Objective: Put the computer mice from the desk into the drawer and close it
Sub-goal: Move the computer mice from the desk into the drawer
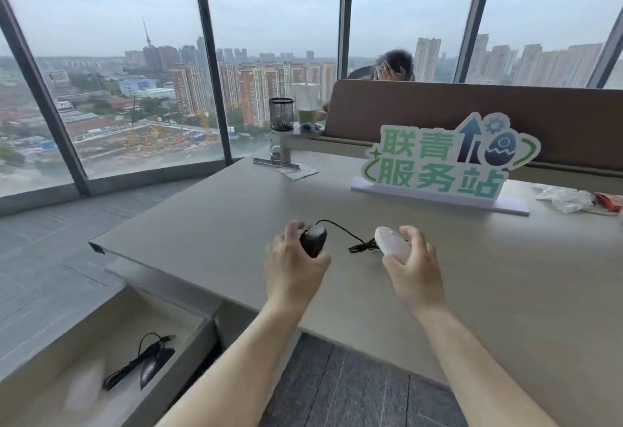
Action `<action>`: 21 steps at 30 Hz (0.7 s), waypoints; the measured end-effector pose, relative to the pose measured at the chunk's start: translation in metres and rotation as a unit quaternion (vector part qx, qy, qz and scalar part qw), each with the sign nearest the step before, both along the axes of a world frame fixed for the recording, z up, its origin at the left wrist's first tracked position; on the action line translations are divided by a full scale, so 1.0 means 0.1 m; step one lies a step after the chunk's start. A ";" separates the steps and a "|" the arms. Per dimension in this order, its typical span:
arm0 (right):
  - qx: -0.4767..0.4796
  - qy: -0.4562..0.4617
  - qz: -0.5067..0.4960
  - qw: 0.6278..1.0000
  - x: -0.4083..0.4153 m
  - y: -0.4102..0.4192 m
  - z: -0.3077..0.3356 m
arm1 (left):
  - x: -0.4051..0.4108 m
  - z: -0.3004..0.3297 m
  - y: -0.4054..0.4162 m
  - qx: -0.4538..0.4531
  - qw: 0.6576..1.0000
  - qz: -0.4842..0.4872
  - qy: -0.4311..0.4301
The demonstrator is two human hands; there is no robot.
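On the grey desk (202,224), my left hand (293,264) is closed around a black wired mouse (314,236), whose cable (350,234) trails right to a bundle. My right hand (413,264) grips a white mouse (392,239) beside that bundle. Below the desk's left corner the drawer (101,332) stands open. Inside it lie another black wired mouse (153,364) with its coiled cable and a blurred pale object (84,389).
A green and white sign (438,163) stands on the desk behind the mice. Crumpled wrappers (569,199) lie at far right, papers (293,168) at the back left. A mesh pen cup (281,113), a brown partition (472,116) and a person behind it are beyond.
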State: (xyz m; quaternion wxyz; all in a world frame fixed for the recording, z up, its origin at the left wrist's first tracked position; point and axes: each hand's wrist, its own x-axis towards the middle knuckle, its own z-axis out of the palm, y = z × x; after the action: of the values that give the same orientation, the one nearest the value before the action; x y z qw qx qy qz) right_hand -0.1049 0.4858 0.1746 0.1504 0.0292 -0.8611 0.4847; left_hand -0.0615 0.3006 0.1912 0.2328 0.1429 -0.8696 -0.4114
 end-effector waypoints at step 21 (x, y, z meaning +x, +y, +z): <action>0.122 -0.178 0.360 0.908 1.65 -3.63 -0.83 | 2.06 -0.65 -3.03 0.043 0.948 0.309 -0.058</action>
State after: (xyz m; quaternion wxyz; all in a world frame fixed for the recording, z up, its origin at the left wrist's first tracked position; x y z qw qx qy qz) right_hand 0.0601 0.1230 0.0916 -0.1946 0.2685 -0.8571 0.3943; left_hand 0.1443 -0.0021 0.1265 0.2914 0.4380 -0.7764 -0.3470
